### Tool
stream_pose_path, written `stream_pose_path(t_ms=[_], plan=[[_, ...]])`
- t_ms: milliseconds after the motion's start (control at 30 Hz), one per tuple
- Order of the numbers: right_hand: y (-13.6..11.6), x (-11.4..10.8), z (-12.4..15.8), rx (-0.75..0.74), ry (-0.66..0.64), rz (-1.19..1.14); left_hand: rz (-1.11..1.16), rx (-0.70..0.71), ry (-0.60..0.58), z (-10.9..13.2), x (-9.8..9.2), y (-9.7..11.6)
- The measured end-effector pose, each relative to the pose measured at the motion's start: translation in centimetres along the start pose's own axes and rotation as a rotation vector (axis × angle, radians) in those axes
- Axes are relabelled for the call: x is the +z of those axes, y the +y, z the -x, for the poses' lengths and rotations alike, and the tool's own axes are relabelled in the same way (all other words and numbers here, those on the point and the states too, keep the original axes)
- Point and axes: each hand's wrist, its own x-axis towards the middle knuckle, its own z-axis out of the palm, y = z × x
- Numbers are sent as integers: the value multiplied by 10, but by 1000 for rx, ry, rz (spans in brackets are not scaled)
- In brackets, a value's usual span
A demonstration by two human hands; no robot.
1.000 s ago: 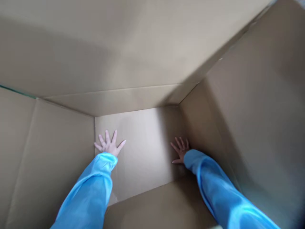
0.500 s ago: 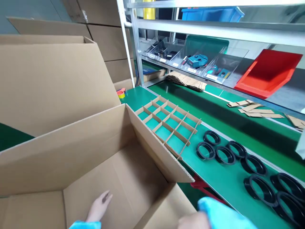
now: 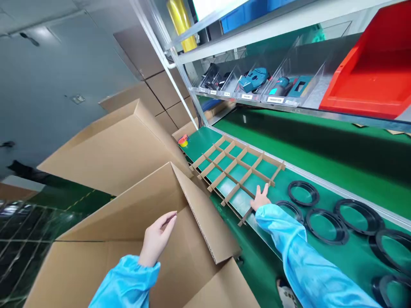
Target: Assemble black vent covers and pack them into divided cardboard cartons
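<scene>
My left hand [image 3: 156, 238] hovers over the mouth of a large open cardboard box [image 3: 105, 239], fingers loosely stretched, holding nothing. My right hand [image 3: 261, 198] reaches across to the green bench and rests on the near edge of a cardboard grid divider [image 3: 236, 170]; its fingers lie against a divider strip, and whether they grip it is unclear. Both arms wear blue sleeves. One box flap [image 3: 205, 216] stands between the two hands.
Several black rings [image 3: 327, 224] lie in a row on the green bench [image 3: 337, 171] to the right of the divider. A shelf rack above holds clear bins with teal parts [image 3: 255, 79] and a red bin [image 3: 372, 72]. More cardboard boxes [image 3: 115, 141] stand behind.
My hands left the bottom of the box. The view lifted from the box's inside to the bench, and my right hand moved out onto the grid divider.
</scene>
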Motion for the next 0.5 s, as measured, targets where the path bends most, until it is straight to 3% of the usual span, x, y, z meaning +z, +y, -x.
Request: stream_pose_path(t_ms=[133,267,400,500], plan=[[-7,0,-9,9,13,-12,-106,141,-17,-17,0,38],[-18,-36,-29,-25,57,37,-346,268,-68,-60,10,82],[-7,-85,-55,-56,94,110,-711,250,-107,-131,44,129],[21,-121,-71,-69,137,157,-759,234,-173,-188,86,147]])
